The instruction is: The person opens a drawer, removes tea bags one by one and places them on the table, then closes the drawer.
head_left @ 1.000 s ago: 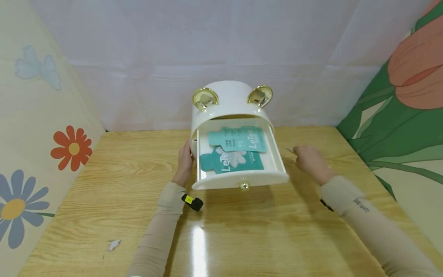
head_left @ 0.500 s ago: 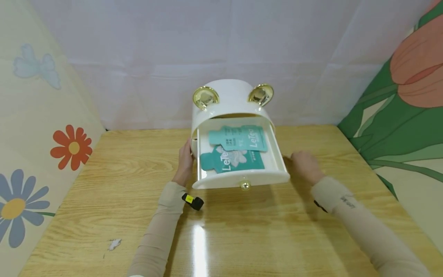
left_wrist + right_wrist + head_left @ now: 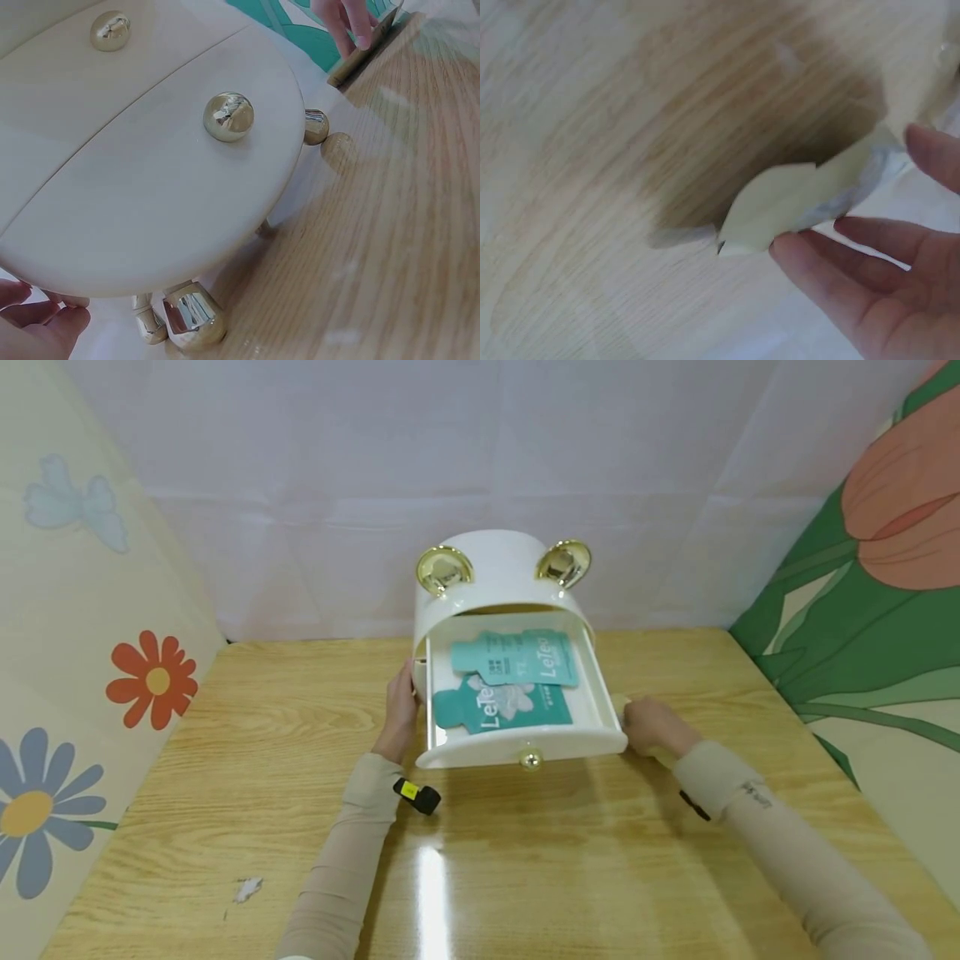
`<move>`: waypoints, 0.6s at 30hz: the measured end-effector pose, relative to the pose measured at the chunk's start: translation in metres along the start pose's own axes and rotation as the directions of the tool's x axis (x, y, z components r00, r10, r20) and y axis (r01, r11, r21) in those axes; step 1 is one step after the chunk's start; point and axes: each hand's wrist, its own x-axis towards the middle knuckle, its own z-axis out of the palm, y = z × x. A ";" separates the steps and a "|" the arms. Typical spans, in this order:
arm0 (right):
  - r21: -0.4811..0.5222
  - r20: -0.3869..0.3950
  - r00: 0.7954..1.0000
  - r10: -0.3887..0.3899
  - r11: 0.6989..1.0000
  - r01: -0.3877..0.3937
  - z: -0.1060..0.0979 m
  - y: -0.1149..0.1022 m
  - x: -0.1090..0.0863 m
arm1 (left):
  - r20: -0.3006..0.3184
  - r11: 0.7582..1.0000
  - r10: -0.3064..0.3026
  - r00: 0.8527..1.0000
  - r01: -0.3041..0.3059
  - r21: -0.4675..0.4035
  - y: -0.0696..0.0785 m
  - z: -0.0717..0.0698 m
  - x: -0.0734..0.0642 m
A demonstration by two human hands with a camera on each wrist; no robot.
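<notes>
A white box with gold ears, a drawer cabinet (image 3: 498, 568), stands at the table's centre back on gold feet (image 3: 193, 315). Its upper drawer (image 3: 592, 702), with a gold knob (image 3: 531, 760), is pulled out and holds a light teal packet (image 3: 517, 660) overlapping a darker teal one (image 3: 517, 714). My left hand (image 3: 399, 714) grips the cabinet's left side, its fingertips (image 3: 66, 321) at the underside in the left wrist view. Right of the drawer, my right hand (image 3: 656, 727) holds a pale yellow packet (image 3: 780, 202) by its edge, close over the table.
A wooden table (image 3: 225, 777) spreads around the cabinet. Behind it hangs a white cloth (image 3: 322, 527). Flower-painted panels (image 3: 892, 610) flank both sides. A small white scrap or worn patch (image 3: 247, 889) shows at the table's front left.
My right hand has moved left and slightly down, toward the drawer's right side, still holding the pale packet. My left hand and the cabinet have stayed in place.
</notes>
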 end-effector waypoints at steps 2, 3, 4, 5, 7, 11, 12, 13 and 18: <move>0.014 0.013 1.000 -0.001 1.000 0.000 -0.002 0.002 0.000 | 0.005 1.000 -0.001 1.000 0.001 0.006 0.000 -0.001 0.000; 0.018 0.008 1.000 -0.006 1.000 0.006 -0.003 0.002 0.000 | 0.013 1.000 0.001 1.000 -0.001 0.012 0.000 -0.001 0.000; 0.017 0.000 1.000 -0.010 1.000 0.010 -0.003 0.003 0.000 | 0.019 1.000 0.004 1.000 -0.005 0.017 0.000 -0.001 0.000; 0.018 -0.009 1.000 -0.010 1.000 0.010 -0.003 0.003 0.000 | 0.024 1.000 0.010 1.000 -0.011 0.021 0.000 -0.001 0.000; 0.018 -0.024 1.000 0.005 1.000 -0.005 -0.003 0.003 0.000 | 0.036 0.999 0.024 0.999 -0.025 0.030 0.000 -0.002 0.000; 0.000 -0.077 0.997 0.027 1.000 -0.027 -0.002 0.003 0.001 | 0.032 0.999 0.036 0.999 -0.037 0.031 0.000 -0.001 0.000; -0.010 -0.095 0.995 0.026 1.000 -0.027 -0.002 0.003 0.002 | 0.028 0.999 0.035 0.999 -0.036 0.032 0.000 -0.001 0.000; -0.019 -0.112 0.993 0.024 0.999 -0.026 -0.001 0.003 0.002 | 0.024 0.999 0.034 0.999 -0.035 0.030 0.000 -0.001 0.000; -0.040 -0.156 0.987 0.046 0.998 -0.052 0.001 0.003 0.004 | 0.018 0.999 0.021 1.000 -0.021 0.035 -0.001 -0.001 0.001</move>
